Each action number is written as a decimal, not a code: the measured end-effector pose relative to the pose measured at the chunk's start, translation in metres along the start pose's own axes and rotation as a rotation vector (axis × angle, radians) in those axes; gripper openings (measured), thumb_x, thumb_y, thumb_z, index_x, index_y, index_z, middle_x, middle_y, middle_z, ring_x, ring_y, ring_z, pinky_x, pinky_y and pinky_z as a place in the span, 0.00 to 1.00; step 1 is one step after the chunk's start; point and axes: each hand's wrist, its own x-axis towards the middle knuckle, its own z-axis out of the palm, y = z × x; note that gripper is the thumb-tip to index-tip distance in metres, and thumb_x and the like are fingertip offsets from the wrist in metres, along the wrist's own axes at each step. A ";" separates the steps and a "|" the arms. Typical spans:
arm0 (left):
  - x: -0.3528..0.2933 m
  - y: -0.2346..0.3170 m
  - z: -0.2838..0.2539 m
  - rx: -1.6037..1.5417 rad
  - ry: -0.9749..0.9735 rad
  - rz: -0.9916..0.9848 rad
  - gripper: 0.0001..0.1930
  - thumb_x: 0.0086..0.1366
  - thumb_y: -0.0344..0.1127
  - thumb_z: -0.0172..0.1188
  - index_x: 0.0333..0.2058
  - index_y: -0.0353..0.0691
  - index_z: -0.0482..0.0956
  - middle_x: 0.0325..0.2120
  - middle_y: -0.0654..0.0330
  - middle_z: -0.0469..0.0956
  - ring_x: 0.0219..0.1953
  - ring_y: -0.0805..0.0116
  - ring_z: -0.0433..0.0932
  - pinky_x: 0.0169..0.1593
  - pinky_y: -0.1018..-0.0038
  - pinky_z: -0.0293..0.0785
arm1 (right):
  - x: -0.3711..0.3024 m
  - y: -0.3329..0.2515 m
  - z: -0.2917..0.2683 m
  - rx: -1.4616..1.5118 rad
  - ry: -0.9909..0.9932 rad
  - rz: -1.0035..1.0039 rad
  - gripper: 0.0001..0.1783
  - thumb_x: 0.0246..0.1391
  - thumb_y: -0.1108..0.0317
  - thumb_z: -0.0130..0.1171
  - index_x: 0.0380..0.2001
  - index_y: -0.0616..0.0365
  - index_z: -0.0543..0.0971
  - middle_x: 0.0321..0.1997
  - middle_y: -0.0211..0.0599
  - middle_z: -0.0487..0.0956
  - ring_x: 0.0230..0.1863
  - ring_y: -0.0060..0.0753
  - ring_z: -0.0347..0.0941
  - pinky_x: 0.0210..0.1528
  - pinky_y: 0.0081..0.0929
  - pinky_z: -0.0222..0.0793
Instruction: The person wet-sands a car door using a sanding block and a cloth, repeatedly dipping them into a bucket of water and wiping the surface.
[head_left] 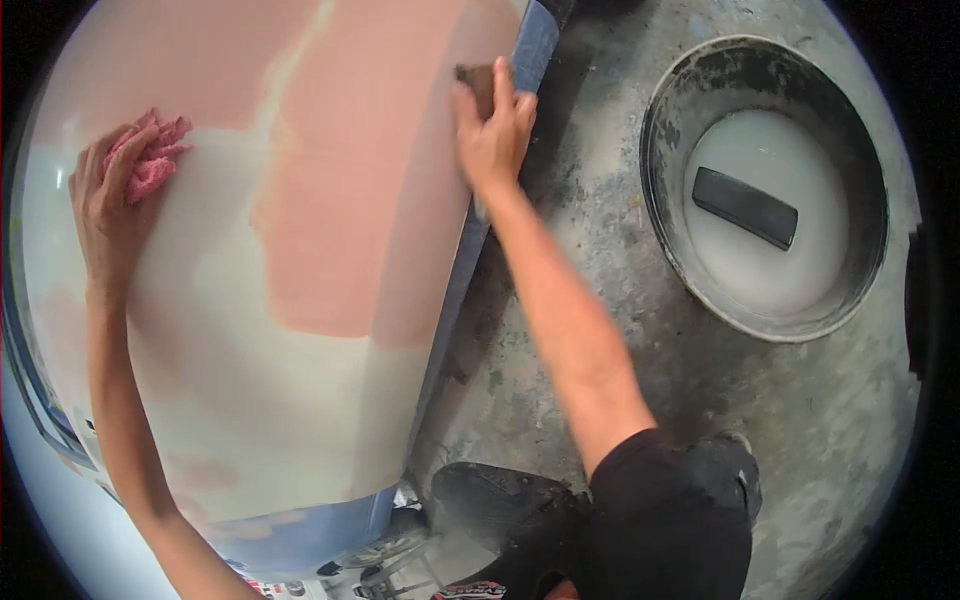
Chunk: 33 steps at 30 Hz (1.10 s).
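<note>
A large car body panel (190, 330) in cream, with broad salmon-pink patches, lies below both of my hands. At the left, my left hand (100, 205) is closed around a crumpled pink cloth (150, 172) and rests against the panel. My right hand (492, 150) is at the panel's upper right edge, its fingers pressing a small dark-brown sanding pad (480, 88) flat on the pink area. That hand is slightly blurred, and its palm covers part of the pad.
On the stained concrete floor (600, 230) to the right stands a round black tub (665, 250) of cloudy grey water. A black rectangular block (745, 208) lies in the water. Bluish edging (538, 45) runs along the panel's right side.
</note>
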 end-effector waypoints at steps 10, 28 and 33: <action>-0.019 0.002 0.005 -0.004 -0.003 0.006 0.25 0.56 0.32 0.74 0.54 0.48 0.82 0.53 0.59 0.80 0.56 0.57 0.77 0.58 0.61 0.69 | -0.194 -0.008 -0.037 0.024 -0.167 -0.182 0.44 0.59 0.44 0.66 0.74 0.48 0.65 0.57 0.57 0.66 0.54 0.62 0.67 0.59 0.55 0.64; -0.005 0.004 0.006 -0.014 0.004 -0.021 0.22 0.59 0.34 0.72 0.54 0.48 0.82 0.54 0.58 0.80 0.57 0.57 0.77 0.59 0.60 0.69 | -0.044 0.027 -0.011 0.097 -0.058 0.087 0.41 0.63 0.51 0.65 0.72 0.58 0.64 0.55 0.51 0.68 0.56 0.50 0.65 0.61 0.45 0.65; -0.009 -0.008 0.006 0.007 -0.010 -0.024 0.23 0.59 0.33 0.72 0.54 0.48 0.82 0.54 0.58 0.80 0.57 0.57 0.77 0.60 0.60 0.69 | -0.058 0.028 -0.001 0.081 -0.073 0.028 0.43 0.64 0.44 0.61 0.73 0.55 0.63 0.55 0.55 0.68 0.56 0.57 0.66 0.61 0.49 0.64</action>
